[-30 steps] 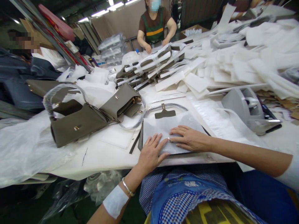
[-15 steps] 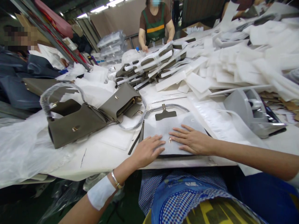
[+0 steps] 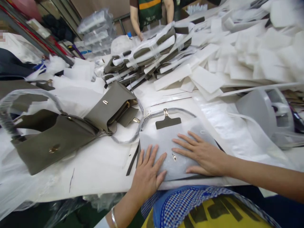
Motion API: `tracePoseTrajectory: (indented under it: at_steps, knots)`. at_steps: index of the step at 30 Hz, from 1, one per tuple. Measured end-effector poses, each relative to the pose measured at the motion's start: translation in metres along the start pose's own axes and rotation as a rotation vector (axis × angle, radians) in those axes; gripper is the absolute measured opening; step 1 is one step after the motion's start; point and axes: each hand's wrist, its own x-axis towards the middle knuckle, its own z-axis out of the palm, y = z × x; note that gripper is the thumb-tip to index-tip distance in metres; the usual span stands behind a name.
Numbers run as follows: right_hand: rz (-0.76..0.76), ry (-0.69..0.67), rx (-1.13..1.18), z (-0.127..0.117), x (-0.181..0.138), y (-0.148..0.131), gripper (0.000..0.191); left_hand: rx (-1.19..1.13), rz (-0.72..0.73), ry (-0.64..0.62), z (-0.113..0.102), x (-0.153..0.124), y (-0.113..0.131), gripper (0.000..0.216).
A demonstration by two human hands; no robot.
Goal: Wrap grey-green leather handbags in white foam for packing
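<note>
I sit at a long white table (image 3: 95,167), crowded all over. White foam sheets (image 3: 237,53) are heaped across its right side. A metal rack (image 3: 35,38) slants along my left, with stacked clear plastic packs (image 3: 95,25) beside it. A brown wall (image 3: 104,4) stands behind the far end, where a co-worker in a green apron (image 3: 148,9) stands. The floor (image 3: 78,218) below the table edge is dark.
</note>
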Motion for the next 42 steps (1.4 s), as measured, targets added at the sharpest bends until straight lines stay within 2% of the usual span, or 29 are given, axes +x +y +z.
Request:
tracePoseTrajectory:
  at_steps: [4, 7, 9, 12, 16, 21, 24, 28, 31, 34, 38, 42]
  knots:
    - [0.020, 0.047, -0.057, 0.007, -0.007, -0.004, 0.072, 0.014, 0.060, 0.007, 0.007, -0.002, -0.007, 0.063]
    - [0.048, 0.101, -0.094, 0.014, -0.009, 0.000, 0.060, 0.003, 0.081, 0.050, 0.010, 0.000, -0.014, 0.058]
    - [0.073, 0.129, -0.096, 0.019, -0.009, 0.004, 0.055, -0.010, 0.081, 0.087, 0.007, 0.003, -0.020, 0.052]
    - [0.100, 0.151, -0.079, 0.019, -0.006, 0.009, 0.052, -0.025, 0.094, 0.083, -0.010, 0.014, -0.029, 0.045]
    - [0.209, 0.135, -0.122, 0.011, 0.004, 0.017, 0.051, -0.094, 0.023, 0.098, -0.031, 0.044, -0.034, 0.039]
    - [0.266, 0.102, -0.160, 0.004, 0.015, 0.024, 0.051, -0.115, 0.022, 0.072, -0.016, 0.077, -0.030, 0.052]
    - [0.278, 0.069, -0.129, -0.005, 0.021, 0.025, 0.044, -0.147, -0.017, 0.031, -0.012, 0.082, -0.031, 0.055]
    - [0.269, 0.081, -0.046, -0.025, 0.027, 0.023, 0.033, -0.237, -0.040, -0.005, -0.029, 0.081, -0.033, 0.041]
    - [0.246, 0.083, 0.016, -0.035, 0.030, 0.022, 0.031, -0.257, -0.031, -0.011, -0.039, 0.081, -0.033, 0.034]
    - [0.270, 0.020, 0.027, -0.032, 0.033, 0.024, 0.034, -0.167, -0.034, -0.052, -0.032, 0.085, -0.033, 0.034]
    - [0.322, -0.068, -0.040, -0.017, 0.041, 0.030, 0.036, -0.104, -0.050, -0.127, -0.011, 0.091, -0.035, 0.041]
    - [0.355, -0.143, -0.095, -0.002, 0.047, 0.038, 0.037, -0.087, -0.041, -0.073, 0.001, 0.094, -0.036, 0.044]
